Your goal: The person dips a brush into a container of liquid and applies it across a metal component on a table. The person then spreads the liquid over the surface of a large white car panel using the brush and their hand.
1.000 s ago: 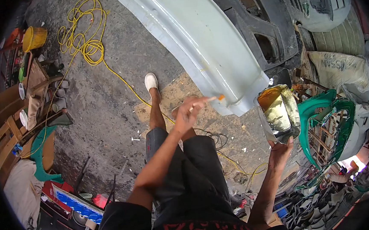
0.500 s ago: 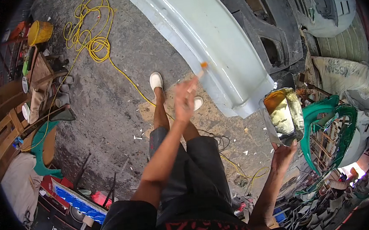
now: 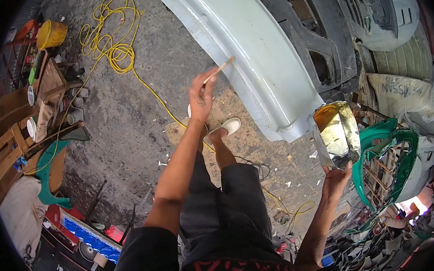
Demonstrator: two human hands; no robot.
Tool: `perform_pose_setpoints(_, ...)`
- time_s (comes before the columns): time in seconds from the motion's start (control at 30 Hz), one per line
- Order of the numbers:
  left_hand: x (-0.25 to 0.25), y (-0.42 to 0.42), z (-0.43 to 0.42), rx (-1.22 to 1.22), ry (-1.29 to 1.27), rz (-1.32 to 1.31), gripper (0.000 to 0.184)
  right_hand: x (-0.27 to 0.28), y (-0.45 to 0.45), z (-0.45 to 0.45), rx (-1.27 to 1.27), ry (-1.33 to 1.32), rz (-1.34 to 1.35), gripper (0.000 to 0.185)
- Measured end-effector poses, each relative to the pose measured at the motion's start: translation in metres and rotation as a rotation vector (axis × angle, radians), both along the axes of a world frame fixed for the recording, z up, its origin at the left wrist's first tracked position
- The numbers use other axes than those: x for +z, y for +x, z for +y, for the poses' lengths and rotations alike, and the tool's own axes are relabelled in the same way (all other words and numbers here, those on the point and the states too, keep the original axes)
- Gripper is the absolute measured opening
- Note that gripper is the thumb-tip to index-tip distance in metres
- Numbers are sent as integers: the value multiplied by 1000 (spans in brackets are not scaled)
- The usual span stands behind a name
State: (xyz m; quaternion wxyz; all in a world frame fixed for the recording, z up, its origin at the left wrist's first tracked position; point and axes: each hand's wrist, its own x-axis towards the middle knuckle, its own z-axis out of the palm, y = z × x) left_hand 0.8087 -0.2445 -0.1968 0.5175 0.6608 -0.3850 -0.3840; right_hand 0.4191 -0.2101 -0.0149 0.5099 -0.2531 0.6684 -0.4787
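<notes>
In my left hand (image 3: pixel 201 95) is a thin brush (image 3: pixel 217 71), pinched by its handle. Its brownish tip lies over the ridge along the near edge of a long, glossy pale grey-green moulded panel (image 3: pixel 266 46); whether it touches the surface I cannot tell. Off to the right, my right hand (image 3: pixel 336 181) grips the lower end of an open metal can (image 3: pixel 348 132) with a shiny gold inside and amber liquid or residue toward its far end. The can is beside the panel's near end.
A yellow cable (image 3: pixel 145 85) runs coiled across the concrete floor and past my feet. Green moulded frames (image 3: pixel 358 176) lie at right, near a dark panel (image 3: pixel 323 67). At left are a yellow bucket (image 3: pixel 51 34), a wooden stand (image 3: pixel 52 79) and several cups (image 3: pixel 76 115).
My left hand and the brush have moved up and left, along the panel's edge. One foot has stepped forward or shifted. The can stays in my right hand, nearly unmoved.
</notes>
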Motion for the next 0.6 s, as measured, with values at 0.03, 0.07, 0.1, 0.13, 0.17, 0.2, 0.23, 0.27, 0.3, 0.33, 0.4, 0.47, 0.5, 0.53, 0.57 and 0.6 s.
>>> perform_pose_setpoints(0.03,2,2,-5,141,42,-12,25,-1,2,-1,-7,-5,4,58)
perform_pose_setpoints(0.07,-2,-8,-3,134,39,-5,25,-2,3,-1,-20,-2,0,58)
perform_pose_setpoints(0.1,-10,-30,9,124,-49,-31,26,-2,1,-1,-33,2,-1,58)
perform_pose_setpoints(0.13,-12,-50,19,113,-137,-55,28,-7,-10,0,-41,1,10,58)
perform_pose_setpoints(0.17,-2,-65,26,87,-139,-19,28,-15,-28,3,-38,26,-9,56)
perform_pose_setpoints(0.2,10,-77,35,63,-138,17,28,-7,-12,-2,-72,8,-22,52)
perform_pose_setpoints(0.23,19,-88,47,-13,-145,45,30,2,7,-8,-105,-9,-35,49)
perform_pose_setpoints(0.27,26,-95,54,-86,-162,68,32,10,17,-9,-103,-14,-27,49)
perform_pose_setpoints(0.3,29,-102,60,-78,-170,72,32,15,24,-13,-133,-24,2,48)
perform_pose_setpoints(0.33,29,-108,68,-149,-140,94,32,17,28,-16,-160,-31,30,47)
perform_pose_setpoints(0.4,24,-107,70,-226,-113,127,32,19,22,-16,-135,-26,40,48)
perform_pose_setpoints(0.47,21,-83,57,-309,-191,185,25,21,3,-4,-129,-17,64,49)
perform_pose_setpoints(0.5,25,-64,43,-379,-123,166,23,18,-10,1,-153,-1,59,53)
perform_pose_setpoints(0.53,14,-52,32,-368,-147,179,22,16,-16,1,-170,13,49,59)
perform_pose_setpoints(0.57,3,-41,20,-353,-170,190,22,28,12,-7,-122,-20,56,60)
perform_pose_setpoints(0.6,-7,-28,7,-232,-239,151,22,28,14,-7,-115,-21,59,60)
